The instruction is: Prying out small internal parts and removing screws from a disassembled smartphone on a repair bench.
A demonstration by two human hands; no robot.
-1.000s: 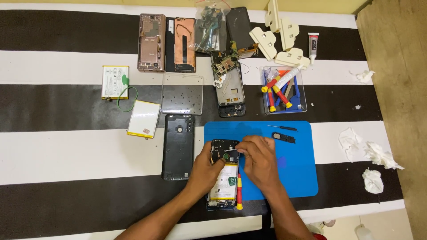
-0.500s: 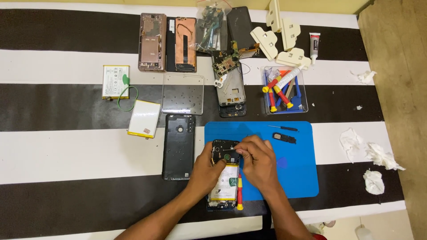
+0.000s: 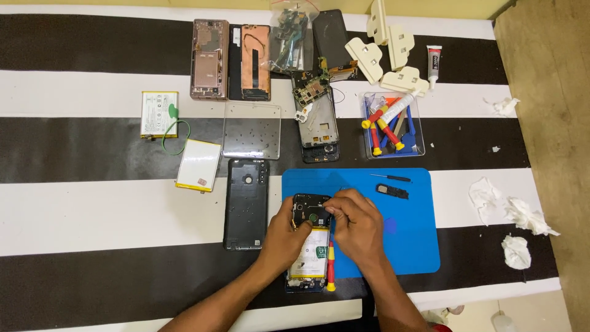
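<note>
Left hand [image 3: 284, 237] grips opened phone [image 3: 309, 243]; right hand [image 3: 358, 224] pinches its top edge; one screwdriver [image 3: 330, 261] at 6 o'clock; blue mat [image 3: 412, 215] bare at 3 o'clock.

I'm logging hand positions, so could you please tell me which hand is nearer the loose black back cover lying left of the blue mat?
Left. The left hand lies just right of the black back cover; the right hand is farther right, beyond the opened phone.

light: bright, even overhead | shadows: soft, short | focus: sharp | edge distortion: slight
</note>
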